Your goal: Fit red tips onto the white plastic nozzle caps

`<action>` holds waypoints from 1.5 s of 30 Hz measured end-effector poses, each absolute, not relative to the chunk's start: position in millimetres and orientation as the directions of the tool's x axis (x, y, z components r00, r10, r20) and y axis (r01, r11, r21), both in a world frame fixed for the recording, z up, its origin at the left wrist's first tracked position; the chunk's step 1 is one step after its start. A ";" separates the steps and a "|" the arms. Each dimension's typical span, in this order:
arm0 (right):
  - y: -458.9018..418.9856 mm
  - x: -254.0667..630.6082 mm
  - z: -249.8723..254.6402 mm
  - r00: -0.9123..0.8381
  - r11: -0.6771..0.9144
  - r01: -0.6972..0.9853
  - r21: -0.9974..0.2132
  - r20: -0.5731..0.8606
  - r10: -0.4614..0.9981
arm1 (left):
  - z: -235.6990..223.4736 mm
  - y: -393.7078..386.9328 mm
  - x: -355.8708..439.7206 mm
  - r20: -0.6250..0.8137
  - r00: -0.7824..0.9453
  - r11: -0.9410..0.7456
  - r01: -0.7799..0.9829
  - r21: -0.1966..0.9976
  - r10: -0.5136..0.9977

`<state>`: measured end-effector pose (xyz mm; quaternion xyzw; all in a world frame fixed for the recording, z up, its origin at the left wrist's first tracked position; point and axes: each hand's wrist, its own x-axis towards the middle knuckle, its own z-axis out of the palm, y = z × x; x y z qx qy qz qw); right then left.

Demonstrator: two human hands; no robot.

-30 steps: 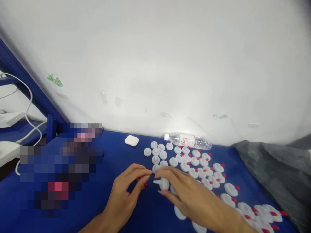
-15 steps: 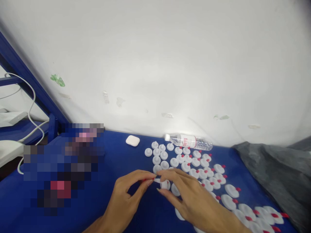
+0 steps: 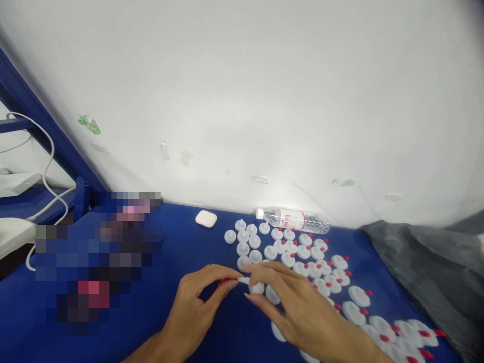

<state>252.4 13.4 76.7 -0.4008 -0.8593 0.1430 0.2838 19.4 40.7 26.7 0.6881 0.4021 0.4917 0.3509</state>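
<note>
On the blue table (image 3: 176, 232), the left hand (image 3: 196, 302) pinches a small red tip (image 3: 240, 276), thumb and forefinger together, at the tapered nozzle of a white cap (image 3: 256, 288). The right hand (image 3: 298, 302) has forefinger and thumb clamped on this round, smooth cap, partly covering it. Disc-shaped caps (image 3: 243, 235) lie beyond and right, many red-tipped, some cut off below. Near the wall lies a clear, ribbed bottle (image 3: 295, 220); pixelation hides whatever lies left.
</note>
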 end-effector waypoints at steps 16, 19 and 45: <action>7.4 249.8 70.5 -0.621 0.765 0.616 -0.188 0.481 0.619 | 10.1 36.3 11.0 0.467 0.397 -0.606 0.388 0.695 0.790; 2.3 243.9 71.2 -0.617 0.770 0.627 -0.119 0.528 0.584 | 0.1 29.5 9.1 0.458 0.395 -0.601 0.425 0.677 0.796; 62.7 303.8 59.2 -0.477 0.501 0.851 -0.157 0.169 0.863 | 2.3 58.2 7.1 0.285 0.306 -0.419 0.663 0.621 0.908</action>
